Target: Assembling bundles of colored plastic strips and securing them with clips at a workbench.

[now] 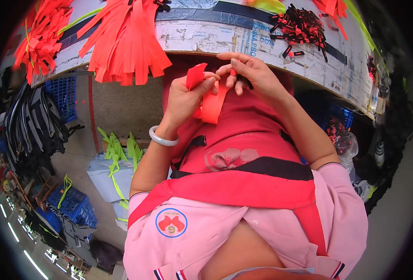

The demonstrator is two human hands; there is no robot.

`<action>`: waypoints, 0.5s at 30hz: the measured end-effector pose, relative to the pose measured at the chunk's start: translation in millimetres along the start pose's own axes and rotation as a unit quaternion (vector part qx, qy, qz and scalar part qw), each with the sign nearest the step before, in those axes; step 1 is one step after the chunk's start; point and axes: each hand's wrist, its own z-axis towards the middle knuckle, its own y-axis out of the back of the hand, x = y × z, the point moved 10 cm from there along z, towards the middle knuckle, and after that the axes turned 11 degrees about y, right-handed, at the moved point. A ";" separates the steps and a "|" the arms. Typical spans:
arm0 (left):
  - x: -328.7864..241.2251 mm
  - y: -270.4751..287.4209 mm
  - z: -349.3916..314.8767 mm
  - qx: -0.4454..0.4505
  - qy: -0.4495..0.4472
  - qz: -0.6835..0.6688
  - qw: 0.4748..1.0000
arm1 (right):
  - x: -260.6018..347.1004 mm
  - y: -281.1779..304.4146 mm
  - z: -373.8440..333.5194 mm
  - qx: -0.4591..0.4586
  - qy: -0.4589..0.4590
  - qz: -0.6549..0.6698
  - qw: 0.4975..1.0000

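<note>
My left hand point(188, 95) pinches a flat orange-red fabric strip point(214, 105) between thumb and fingers. The strip is looped, with one end standing up past the thumb and the rest hanging in front of my red apron point(244, 126). Close beside it, my right hand point(255, 77) has its fingers curled near the strip's upper part. A small black piece point(249, 84) shows under those fingers, and a bit of red point(233, 73) shows at the thumb tip. Whether that red belongs to the strip I cannot tell. Both hands are just off the table's near edge.
On the white, tape-patched tabletop point(192, 35), a bundle of orange-red strips point(127, 42) hangs over the edge. More strips point(40, 44) lie farther left. A pile of small black-and-red pieces point(302, 28) sits right. Blue crates point(73, 205) and black straps point(31, 126) are at left.
</note>
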 end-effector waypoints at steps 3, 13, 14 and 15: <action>0.0 -7.0 -0.6 0.024 0.014 -0.005 1.000 | -1.1 -3.2 0.4 -0.002 0.001 -0.026 1.000; -4.8 -6.1 -2.2 -0.006 0.011 0.012 1.000 | 2.2 2.9 -2.1 -0.024 0.023 -0.060 0.998; -4.3 -7.3 -2.6 -0.008 0.012 0.011 1.000 | 2.3 1.1 -2.8 -0.023 0.018 -0.061 0.998; -6.8 -9.1 -3.4 -0.008 0.003 0.004 1.000 | 3.0 -1.7 -3.1 -0.022 0.017 -0.060 0.998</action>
